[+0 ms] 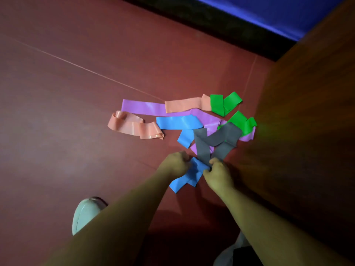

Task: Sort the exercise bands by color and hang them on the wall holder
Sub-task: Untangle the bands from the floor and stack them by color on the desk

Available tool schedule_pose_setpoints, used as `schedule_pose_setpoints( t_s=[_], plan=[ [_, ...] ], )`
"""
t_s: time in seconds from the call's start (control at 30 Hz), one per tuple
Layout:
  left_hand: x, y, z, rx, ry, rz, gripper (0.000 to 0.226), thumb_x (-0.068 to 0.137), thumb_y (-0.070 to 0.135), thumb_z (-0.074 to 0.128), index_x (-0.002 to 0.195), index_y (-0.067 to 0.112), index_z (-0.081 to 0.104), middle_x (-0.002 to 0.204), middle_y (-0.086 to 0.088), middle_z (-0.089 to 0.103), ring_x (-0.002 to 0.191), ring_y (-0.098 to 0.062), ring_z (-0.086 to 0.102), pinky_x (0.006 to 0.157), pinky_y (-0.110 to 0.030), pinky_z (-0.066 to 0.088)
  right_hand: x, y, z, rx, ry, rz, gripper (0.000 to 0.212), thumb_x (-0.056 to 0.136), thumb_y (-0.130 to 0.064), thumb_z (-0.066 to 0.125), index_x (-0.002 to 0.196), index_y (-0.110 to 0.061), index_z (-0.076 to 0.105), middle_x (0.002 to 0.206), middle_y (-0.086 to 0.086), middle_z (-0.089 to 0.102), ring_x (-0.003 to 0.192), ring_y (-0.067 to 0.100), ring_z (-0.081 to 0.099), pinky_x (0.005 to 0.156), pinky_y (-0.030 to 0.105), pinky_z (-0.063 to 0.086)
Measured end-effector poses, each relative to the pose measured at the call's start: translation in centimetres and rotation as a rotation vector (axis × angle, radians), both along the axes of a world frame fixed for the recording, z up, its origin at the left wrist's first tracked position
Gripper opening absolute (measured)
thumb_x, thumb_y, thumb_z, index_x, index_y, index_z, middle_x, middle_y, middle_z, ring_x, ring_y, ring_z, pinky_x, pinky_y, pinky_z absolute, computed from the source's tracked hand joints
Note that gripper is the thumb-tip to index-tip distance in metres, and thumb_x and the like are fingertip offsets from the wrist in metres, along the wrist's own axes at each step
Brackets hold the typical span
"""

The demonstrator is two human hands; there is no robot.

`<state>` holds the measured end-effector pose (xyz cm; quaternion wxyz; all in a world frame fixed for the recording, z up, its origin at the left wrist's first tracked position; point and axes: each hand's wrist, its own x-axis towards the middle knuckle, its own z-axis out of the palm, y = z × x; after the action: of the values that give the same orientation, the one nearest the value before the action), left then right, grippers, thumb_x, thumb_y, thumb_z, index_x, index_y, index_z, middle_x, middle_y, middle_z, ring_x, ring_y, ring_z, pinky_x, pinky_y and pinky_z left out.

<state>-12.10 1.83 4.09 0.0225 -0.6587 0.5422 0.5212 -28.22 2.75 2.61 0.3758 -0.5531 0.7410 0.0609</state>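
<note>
The job looks barely started: both the left hand (pixel 175 163) and right hand (pixel 217 172) pinch a blue band (pixel 189 176) low in the middle, the other bands (pixel 184 120) lie mixed on the floor (pixel 67 93), and no holder shows.

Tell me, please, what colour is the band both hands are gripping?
Blue: both hands, left and right, grip the blue band, seen in the head view.
</note>
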Motion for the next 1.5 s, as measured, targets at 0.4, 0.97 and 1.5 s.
schedule_pose_setpoints(
  t_s=[0.4, 0.97, 1.5],
  plan=[
    [-0.6, 0.7, -0.8, -0.009, 0.174, 0.328, 0.009, 0.082, 0.01, 0.066, 0.085, 0.015, 0.059, 0.084, -0.004, 0.066, 0.081, -0.024, 0.061, 0.068, -0.026, 0.042, 0.3, -0.2, -0.7, -0.067, -0.253, -0.219, 0.028, 0.074, 0.013, 0.056, 0.093, -0.007, 0.063, 0.077, 0.01, 0.065, 0.067, 0.02, 0.056, 0.054, 0.017, 0.041],
    [4.7, 4.3, 31.5, -0.502, 0.466, 0.564, 0.014, 0.083, 0.003, 0.062, 0.077, 0.015, 0.057, 0.07, -0.001, 0.057, 0.063, -0.01, 0.049, 0.063, -0.025, 0.042, 2.8, 0.0, 32.9, -0.3, -0.721, -0.156, 0.03, 0.079, 0.008, 0.066, 0.087, -0.021, 0.062, 0.064, 0.005, 0.056, 0.049, 0.012, 0.048, 0.047, 0.021, 0.038],
    [5.2, 12.9, 49.6, -0.773, 0.283, 0.61, 0.018, 0.069, 0.021, 0.069, 0.078, 0.016, 0.054, 0.074, -0.004, 0.061, 0.071, -0.021, 0.056, 0.067, -0.033, 0.045, -0.3, 9.1, 57.6, -0.594, -0.993, -0.165, 0.023, 0.08, 0.001, 0.066, 0.093, -0.018, 0.064, 0.087, 0.013, 0.064, 0.075, 0.022, 0.062, 0.074, 0.038, 0.055]
  ],
)
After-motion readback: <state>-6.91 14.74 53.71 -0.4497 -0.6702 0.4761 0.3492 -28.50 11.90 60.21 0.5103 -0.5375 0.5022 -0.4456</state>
